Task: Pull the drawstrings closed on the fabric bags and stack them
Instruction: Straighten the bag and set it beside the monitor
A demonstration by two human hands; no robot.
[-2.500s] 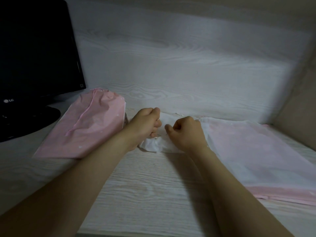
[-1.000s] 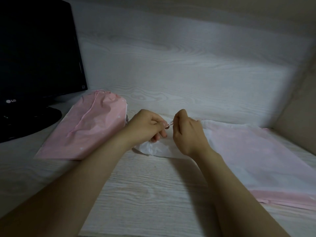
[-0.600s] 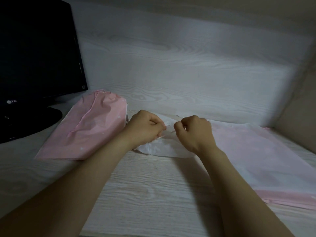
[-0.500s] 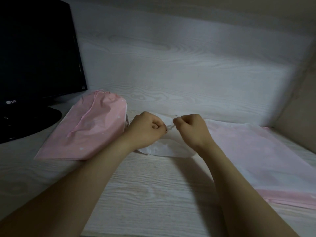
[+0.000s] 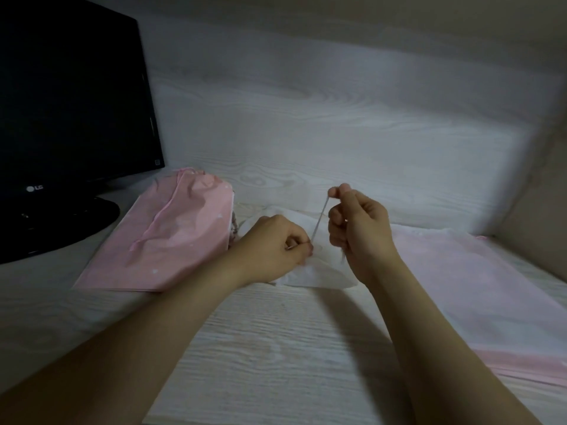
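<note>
- The drawstring [image 5: 320, 218] is a thin pale cord. It runs taut and slanted from the mouth of the pale bag [image 5: 460, 271] up to the right hand [image 5: 360, 231].
- The right hand is raised above the bag. Its thumb and forefinger pinch the top of the drawstring, and its other fingers are curled in.
- The left hand [image 5: 271, 245] sits lower, just left of the right hand. Its fingers are clenched on the bag's bunched white mouth, right where the drawstring comes out.
- The pale bag lies flat on the tabletop [image 5: 276, 348] and reaches from the hands to the right edge of the view. It is whitish at the mouth and faint pink further right, with a stronger pink strip along its near edge.
- A pink bag [image 5: 178, 240] lies flat on the tabletop just left of the left hand. Its far end is gathered into folds, and its own cord trails down across its face.
- Something small and dark shows at the pink bag's right edge, too dim to name.
- A black monitor [image 5: 70, 102] stands on its base at far left, behind the pink bag.
- A pale wood-grain wall [image 5: 306, 118] rises behind the tabletop.
</note>
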